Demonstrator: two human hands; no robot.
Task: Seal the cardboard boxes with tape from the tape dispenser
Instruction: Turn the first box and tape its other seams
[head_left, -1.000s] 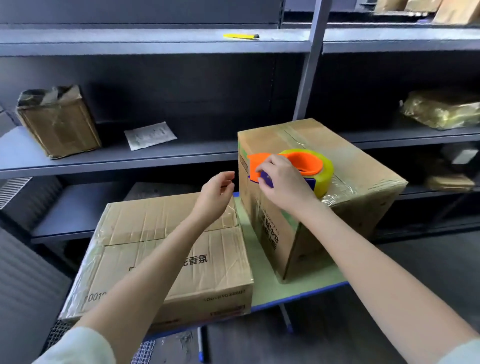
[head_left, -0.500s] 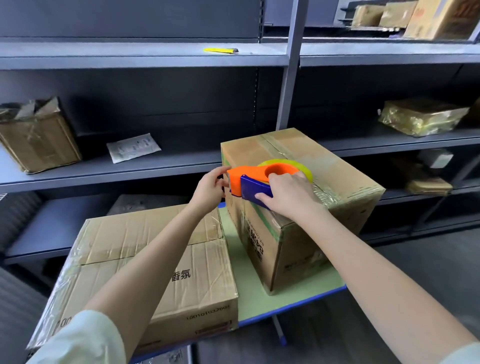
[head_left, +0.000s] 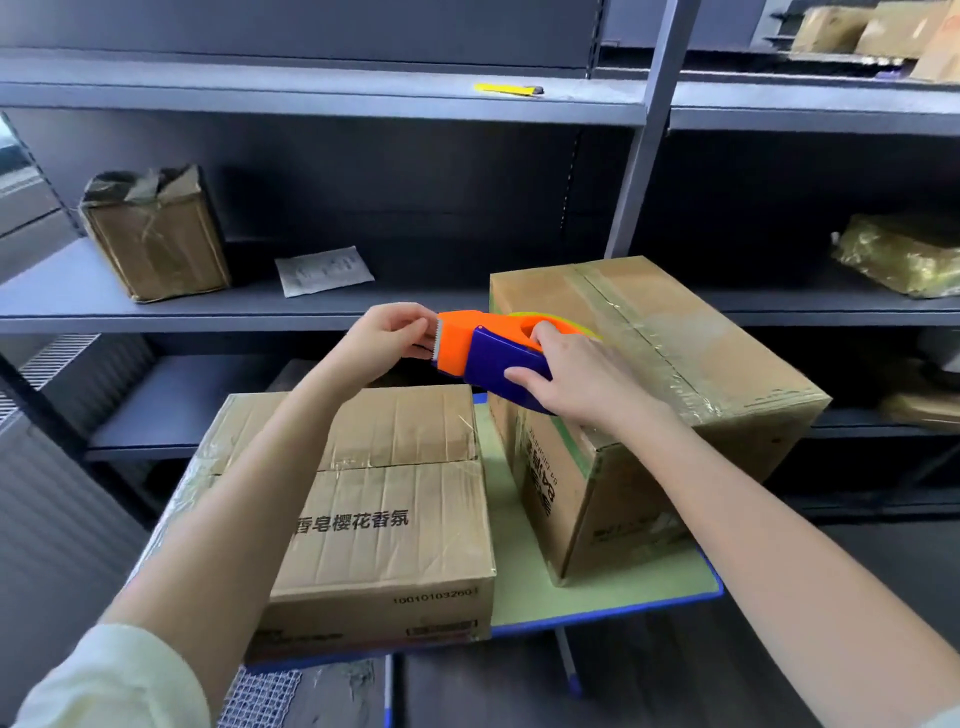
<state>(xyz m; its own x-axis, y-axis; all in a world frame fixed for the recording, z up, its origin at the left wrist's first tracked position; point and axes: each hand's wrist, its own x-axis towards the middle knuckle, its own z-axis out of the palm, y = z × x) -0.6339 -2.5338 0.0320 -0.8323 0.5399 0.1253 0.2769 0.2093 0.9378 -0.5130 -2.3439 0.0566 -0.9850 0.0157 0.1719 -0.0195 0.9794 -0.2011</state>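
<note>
An orange and blue tape dispenser (head_left: 483, 349) with a yellow-green roll is held in the air, above the gap between two cardboard boxes. My right hand (head_left: 576, 371) grips its blue body, thumb in the orange core. My left hand (head_left: 389, 338) pinches at the toothed cutting end, where the tape end comes out. The tall box (head_left: 675, 364) on the right has shiny tape along its top seam. The low, flat box (head_left: 395, 499) on the left carries printed characters and tape across its middle seam. Both boxes rest on a green table (head_left: 613, 587) with a blue edge.
Grey metal shelving (head_left: 311, 306) stands right behind the table. On it are an opened taped box (head_left: 156, 234), a white packet (head_left: 322, 270), a yellow knife (head_left: 506, 89) and a wrapped parcel (head_left: 904, 254). More boxes (head_left: 883, 31) sit top right.
My right hand lifted the dispenser off the tall box's top and carried it left, past the box's edge. My left hand rose to its cutting end and now pinches there.
</note>
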